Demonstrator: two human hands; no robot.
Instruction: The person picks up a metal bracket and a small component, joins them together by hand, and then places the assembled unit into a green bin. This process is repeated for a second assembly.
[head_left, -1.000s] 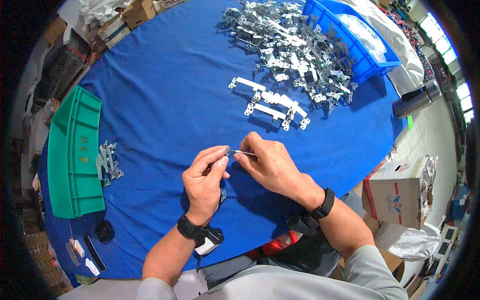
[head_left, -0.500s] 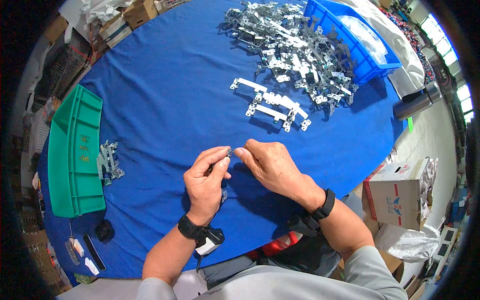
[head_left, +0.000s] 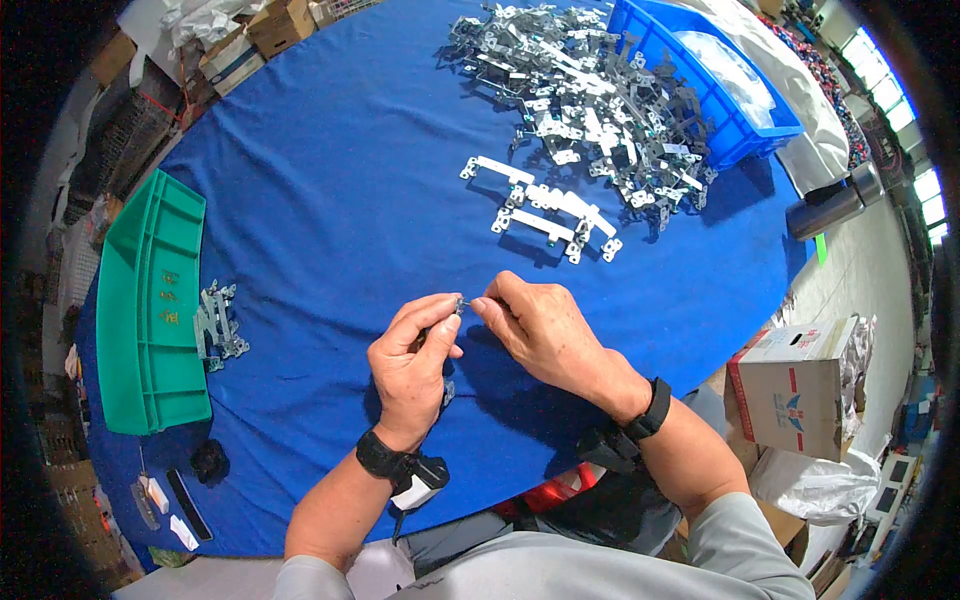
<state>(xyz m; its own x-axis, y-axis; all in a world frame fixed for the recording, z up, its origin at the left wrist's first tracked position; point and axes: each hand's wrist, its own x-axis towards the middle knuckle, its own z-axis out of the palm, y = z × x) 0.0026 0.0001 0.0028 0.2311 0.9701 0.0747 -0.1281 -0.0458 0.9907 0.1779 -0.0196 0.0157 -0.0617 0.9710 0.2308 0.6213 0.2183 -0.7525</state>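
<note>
My left hand (head_left: 408, 365) is closed round a metal bracket (head_left: 448, 392). One end of the bracket shows at the fingertips, another below the palm, and the fingers cover its middle. Close on the right, my right hand (head_left: 540, 325) is pinched shut, thumb against forefinger. A thin bit of metal (head_left: 468, 302) spans the small gap between the two hands; its kind is too small to make out. Beyond the hands lie a few similar brackets (head_left: 545, 228) on the blue cloth.
A large heap of metal brackets (head_left: 590, 100) lies at the back, against a blue bin (head_left: 740, 140). At left stands a green tray (head_left: 150, 330), with several brackets (head_left: 218, 325) beside it. A steel flask (head_left: 835, 200) and a cardboard box (head_left: 795, 390) are at right.
My right hand has shifted very slightly up and right, its fingertips a little farther from my left hand's. The left hand has stayed where it was.
</note>
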